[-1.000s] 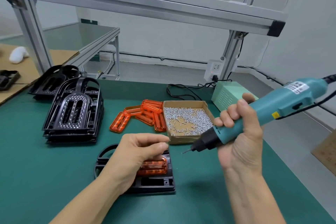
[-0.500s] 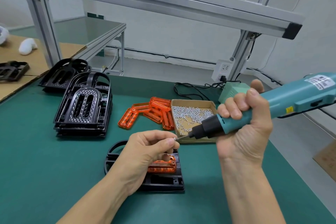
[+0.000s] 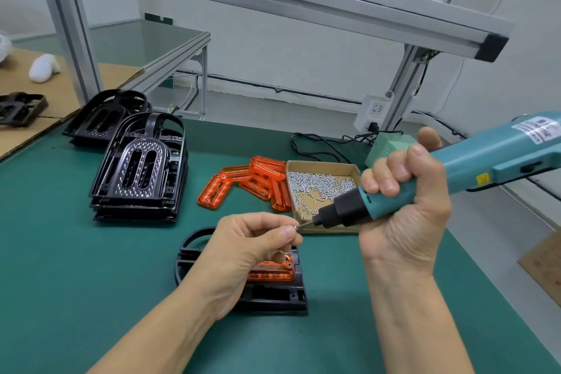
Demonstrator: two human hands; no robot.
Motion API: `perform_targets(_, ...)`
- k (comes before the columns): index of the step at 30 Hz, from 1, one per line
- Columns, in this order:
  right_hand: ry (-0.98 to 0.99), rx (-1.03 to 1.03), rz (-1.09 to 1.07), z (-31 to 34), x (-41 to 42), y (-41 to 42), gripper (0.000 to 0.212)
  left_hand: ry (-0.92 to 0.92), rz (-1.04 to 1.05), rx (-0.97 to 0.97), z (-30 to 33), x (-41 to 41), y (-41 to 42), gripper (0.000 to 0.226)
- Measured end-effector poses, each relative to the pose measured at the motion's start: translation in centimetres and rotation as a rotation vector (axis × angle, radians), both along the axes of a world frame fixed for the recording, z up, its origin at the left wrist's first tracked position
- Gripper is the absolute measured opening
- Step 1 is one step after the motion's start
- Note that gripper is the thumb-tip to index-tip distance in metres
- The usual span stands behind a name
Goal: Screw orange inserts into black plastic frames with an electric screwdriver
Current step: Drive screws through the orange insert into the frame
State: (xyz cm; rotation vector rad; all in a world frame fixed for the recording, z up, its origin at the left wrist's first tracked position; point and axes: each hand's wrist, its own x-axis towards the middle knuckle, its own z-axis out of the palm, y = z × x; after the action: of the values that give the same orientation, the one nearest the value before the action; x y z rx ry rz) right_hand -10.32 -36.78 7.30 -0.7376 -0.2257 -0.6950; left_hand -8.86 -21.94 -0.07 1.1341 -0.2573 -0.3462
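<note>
A black plastic frame [image 3: 273,297] lies on the green mat with an orange insert [image 3: 273,273] seated in it, partly hidden by my left hand [image 3: 246,249]. That hand hovers above the frame and pinches a small screw [image 3: 296,226] between thumb and forefinger. The screw touches the bit of the teal electric screwdriver [image 3: 440,179], which my right hand [image 3: 403,215] grips around its body, tip pointing left and slightly down.
A cardboard box of screws [image 3: 321,188] sits behind the hands, loose orange inserts [image 3: 243,185] to its left. Stacked black frames [image 3: 139,173] stand at the left. A green power unit [image 3: 385,149] with cables sits at the back right, aluminium uprights around.
The screwdriver tip has come left to meet my left hand, and the pinched screw now sits against the bit. The camera has moved closer.
</note>
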Motion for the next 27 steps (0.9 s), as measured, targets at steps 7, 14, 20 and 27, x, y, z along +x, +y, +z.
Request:
perform_targets(7,-0.043,0.003,-0.021,-0.6,0.1,0.4,0.018,-0.088,0.037,0.037,-0.4,0.0,-0.2,0.018)
perform_targets(14,-0.03,-0.003,-0.008,-0.5,0.4,0.0,0.017,-0.133,0.008,0.124,-0.1,0.4,0.3,0.034)
perform_targets(20,0.019,-0.155,0.039,-1.4,0.5,-0.7,0.021,-0.38,0.159,0.67,0.2,2.5,3.5,0.05)
perform_targets(27,0.171,-0.316,0.051,-3.7,1.4,-0.2,0.025,-0.657,-0.209,1.191,-0.8,1.6,2.6,0.046)
